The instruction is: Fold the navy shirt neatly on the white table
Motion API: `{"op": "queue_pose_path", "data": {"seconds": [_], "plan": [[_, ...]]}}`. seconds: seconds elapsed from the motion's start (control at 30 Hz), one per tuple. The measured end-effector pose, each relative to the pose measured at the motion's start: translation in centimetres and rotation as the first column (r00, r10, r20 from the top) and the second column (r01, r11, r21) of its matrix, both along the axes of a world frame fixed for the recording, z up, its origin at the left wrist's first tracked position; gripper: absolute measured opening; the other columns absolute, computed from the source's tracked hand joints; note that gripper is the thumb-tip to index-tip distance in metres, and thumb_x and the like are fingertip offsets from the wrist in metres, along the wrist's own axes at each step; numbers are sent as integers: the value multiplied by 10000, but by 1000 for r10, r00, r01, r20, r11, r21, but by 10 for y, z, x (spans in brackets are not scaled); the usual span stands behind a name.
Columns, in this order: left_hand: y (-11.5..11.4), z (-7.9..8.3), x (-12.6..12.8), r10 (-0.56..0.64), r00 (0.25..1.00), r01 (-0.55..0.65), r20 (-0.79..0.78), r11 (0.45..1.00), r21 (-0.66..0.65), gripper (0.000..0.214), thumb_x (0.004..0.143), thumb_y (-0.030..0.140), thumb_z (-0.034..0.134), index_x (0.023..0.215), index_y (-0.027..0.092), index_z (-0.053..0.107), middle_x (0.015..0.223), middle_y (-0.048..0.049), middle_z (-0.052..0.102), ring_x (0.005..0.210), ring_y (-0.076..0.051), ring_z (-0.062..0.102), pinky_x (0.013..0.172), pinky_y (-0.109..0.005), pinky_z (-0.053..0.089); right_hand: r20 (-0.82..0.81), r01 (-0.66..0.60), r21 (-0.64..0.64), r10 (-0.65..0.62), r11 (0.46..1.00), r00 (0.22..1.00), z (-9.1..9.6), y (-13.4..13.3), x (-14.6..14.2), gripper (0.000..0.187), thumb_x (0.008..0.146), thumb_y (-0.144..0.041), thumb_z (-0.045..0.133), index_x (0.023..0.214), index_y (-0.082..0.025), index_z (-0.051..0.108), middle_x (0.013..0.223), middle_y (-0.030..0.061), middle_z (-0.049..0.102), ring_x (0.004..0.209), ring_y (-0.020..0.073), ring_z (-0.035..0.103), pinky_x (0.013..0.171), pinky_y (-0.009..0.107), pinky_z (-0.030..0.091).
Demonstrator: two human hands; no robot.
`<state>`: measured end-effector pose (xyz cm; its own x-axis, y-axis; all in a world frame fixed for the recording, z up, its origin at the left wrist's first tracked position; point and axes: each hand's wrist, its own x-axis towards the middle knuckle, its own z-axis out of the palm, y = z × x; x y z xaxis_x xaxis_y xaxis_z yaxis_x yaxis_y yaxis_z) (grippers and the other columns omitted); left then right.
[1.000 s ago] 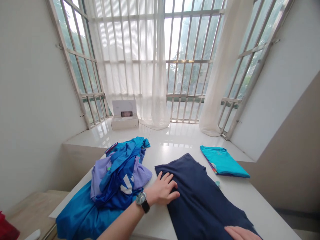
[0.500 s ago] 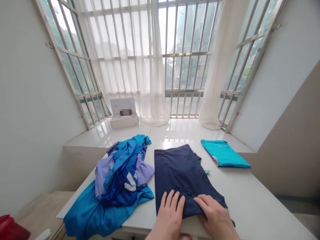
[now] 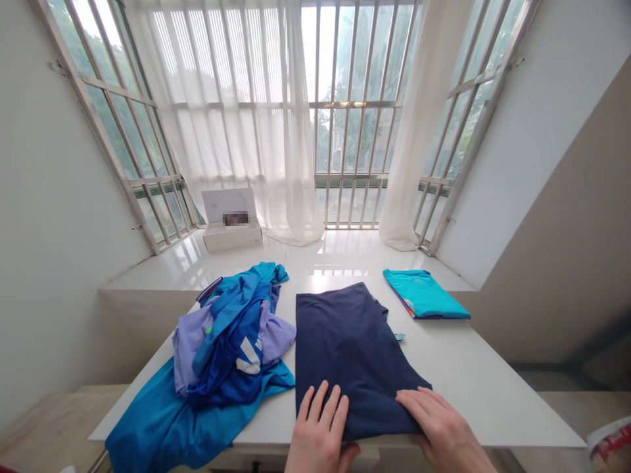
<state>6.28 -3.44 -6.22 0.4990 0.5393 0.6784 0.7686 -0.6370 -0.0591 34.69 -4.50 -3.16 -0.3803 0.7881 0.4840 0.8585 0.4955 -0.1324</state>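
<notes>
A dark navy garment [image 3: 345, 348] lies flat on the white table [image 3: 473, 387], partly folded. My left hand [image 3: 319, 435] rests on its near edge with fingers stretched out flat. At the garment's near right corner my right hand [image 3: 438, 427] also lies flat, fingers extended. Neither hand grips anything.
A heap of blue and lilac clothes [image 3: 221, 355] lies left of the navy garment, hanging over the table's left edge. A folded turquoise shirt [image 3: 424, 295] sits at the far right. Beyond the table, a white box [image 3: 231, 223] stands on the glossy window ledge below barred windows and sheer curtains.
The navy garment went from slanted to squared up on the table. Both hands came together at its near edge, where they now lie flat. The view shifted slightly.
</notes>
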Motion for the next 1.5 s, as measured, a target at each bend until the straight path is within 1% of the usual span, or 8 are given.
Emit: {"op": "queue_pose_path", "data": {"seconds": [0.13, 0.23, 0.37, 0.47, 0.73, 0.97, 1.23, 1.5], "plan": [[-6, 3, -11, -57, 994, 59, 89, 998, -18, 345, 865, 208, 515, 1195, 191, 617, 1221, -32, 722, 1119, -257, 663, 965, -382, 485, -71, -70, -143, 60, 987, 996, 4, -4, 6, 587, 643, -11, 453, 1132, -248, 675, 1060, 44, 761, 982, 209, 705, 920, 330, 547], [-8, 25, -22, -55, 985, 96, 166, 963, -252, 359, 811, 98, 452, 1105, 210, 624, 1110, -34, 750, 1031, -228, 695, 908, -341, 503, -173, -59, -270, 12, 961, 985, 12, 1, 10, 443, 758, -94, 480, 1112, -247, 699, 1057, 59, 769, 964, 216, 722, 857, 317, 569], [9, 69, -35, 125, 981, 11, 151, 732, -681, 256, 929, 159, 399, 963, 230, 642, 780, -18, 716, 713, -193, 690, 643, -262, 462, -325, -65, -431, -87, 900, 942, 39, 19, 2, 231, 900, -312, 516, 999, -241, 712, 926, 34, 771, 839, 209, 715, 782, 299, 559], [35, 91, -44, 152, 962, 88, 228, 616, -783, 232, 971, 297, 445, 928, 220, 660, 719, 1, 675, 675, -173, 642, 622, -237, 414, -376, -107, -504, -106, 857, 921, 58, 41, -4, 312, 929, -461, 503, 889, -226, 703, 740, 3, 717, 683, 184, 644, 661, 283, 514], [64, 88, -57, 150, 888, 335, 436, 439, -834, 315, 755, 381, 715, 987, 171, 680, 836, 26, 665, 782, -173, 574, 689, -226, 430, -554, -60, -592, -352, 804, 754, 55, 90, -4, 416, 746, -568, 714, 898, -181, 713, 834, 39, 744, 775, 221, 678, 722, 309, 526], [65, 80, -59, 224, 851, 319, 475, 499, -806, 345, 916, 481, 542, 900, 160, 667, 847, -25, 664, 823, -195, 568, 761, -262, 461, -632, -339, -708, -341, 619, 696, 43, 79, 21, 510, 731, -514, 760, 1101, -170, 688, 991, 76, 755, 918, 258, 693, 818, 362, 549], [70, 69, -58, 214, 840, 302, 499, 580, -756, 396, 988, 512, 432, 936, 184, 649, 808, -26, 663, 781, -185, 582, 785, -265, 481, -625, -138, -484, -231, 864, 746, 43, 81, 14, 393, 876, -582, 577, 936, -204, 668, 857, 27, 710, 834, 220, 649, 773, 322, 527], [64, 70, -58, 276, 892, 127, 359, 609, -783, 328, 1008, 426, 412, 974, 216, 661, 777, -53, 699, 795, -228, 673, 758, -281, 494, -518, -4, -527, -317, 850, 795, 25, 95, 11, 413, 806, -638, 614, 868, -237, 695, 887, 42, 763, 862, 273, 679, 792, 340, 518]]}}
